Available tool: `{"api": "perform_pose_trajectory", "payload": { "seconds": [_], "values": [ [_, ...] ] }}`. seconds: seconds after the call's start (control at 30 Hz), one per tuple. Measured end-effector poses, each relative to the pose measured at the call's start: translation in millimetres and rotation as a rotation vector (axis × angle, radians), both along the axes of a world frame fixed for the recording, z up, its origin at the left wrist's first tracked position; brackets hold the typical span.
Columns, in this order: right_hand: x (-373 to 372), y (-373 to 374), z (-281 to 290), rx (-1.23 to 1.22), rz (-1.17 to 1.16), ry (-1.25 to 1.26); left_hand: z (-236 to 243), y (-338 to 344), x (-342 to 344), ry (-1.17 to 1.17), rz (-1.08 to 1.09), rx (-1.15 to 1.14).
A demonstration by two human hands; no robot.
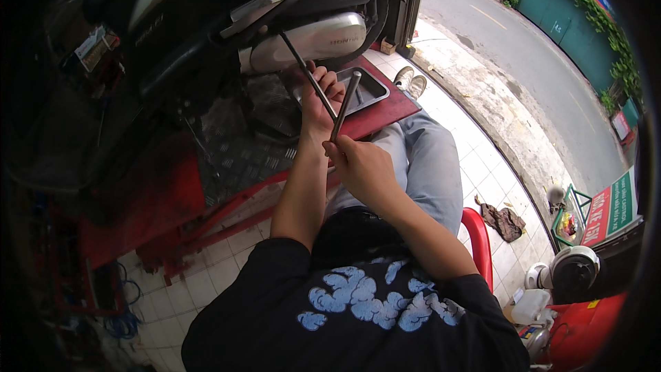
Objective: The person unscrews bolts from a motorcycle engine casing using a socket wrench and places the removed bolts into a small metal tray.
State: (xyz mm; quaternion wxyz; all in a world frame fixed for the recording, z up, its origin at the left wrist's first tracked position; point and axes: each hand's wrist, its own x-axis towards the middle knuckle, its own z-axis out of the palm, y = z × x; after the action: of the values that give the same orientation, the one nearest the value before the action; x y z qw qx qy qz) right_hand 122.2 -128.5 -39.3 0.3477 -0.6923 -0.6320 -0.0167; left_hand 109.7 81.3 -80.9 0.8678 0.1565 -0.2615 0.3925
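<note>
A long T-handle wrench [297, 59] slants from the scooter's side down toward me. Its far tip meets the scooter [200, 35] close to the silver engine cover [313, 41]; whether it sits on a bolt is too small to tell. Gripping the lower end of the crossbar is my right hand [363, 169], fingers closed. Further along, my left hand [320, 100] is turned palm up, its fingers curled about the shaft. Just beyond the crossbar, a metal tray [377, 86] holds a small dark tool-like item.
The scooter stands on a red lift platform [365, 124] with a dark tread plate. A red chair [476, 238] is under me. A brown rag [501, 219] lies on the white tiles. At lower right are a red tank [585, 331] and a plastic jug [529, 306]. The street runs beyond.
</note>
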Motion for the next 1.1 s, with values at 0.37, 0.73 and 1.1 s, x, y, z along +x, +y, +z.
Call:
{"api": "perform_pose_trajectory", "payload": {
  "seconds": [0.37, 0.73, 1.1],
  "values": [
    [1.2, 4.7, 11.0, 0.189, -0.038, 0.155, -6.7, -10.9, -11.3, 0.427, 0.017, 0.462],
    [4.4, -28.5, 63.6, 0.158, 0.157, 0.209, -8.7, -19.4, 8.0, 0.295, 0.086, 0.221],
    [5.1, -21.6, 39.1, -0.175, 0.45, 0.185, 5.9, -26.1, 11.7, 0.108, -0.013, 0.343]
  ]
}}
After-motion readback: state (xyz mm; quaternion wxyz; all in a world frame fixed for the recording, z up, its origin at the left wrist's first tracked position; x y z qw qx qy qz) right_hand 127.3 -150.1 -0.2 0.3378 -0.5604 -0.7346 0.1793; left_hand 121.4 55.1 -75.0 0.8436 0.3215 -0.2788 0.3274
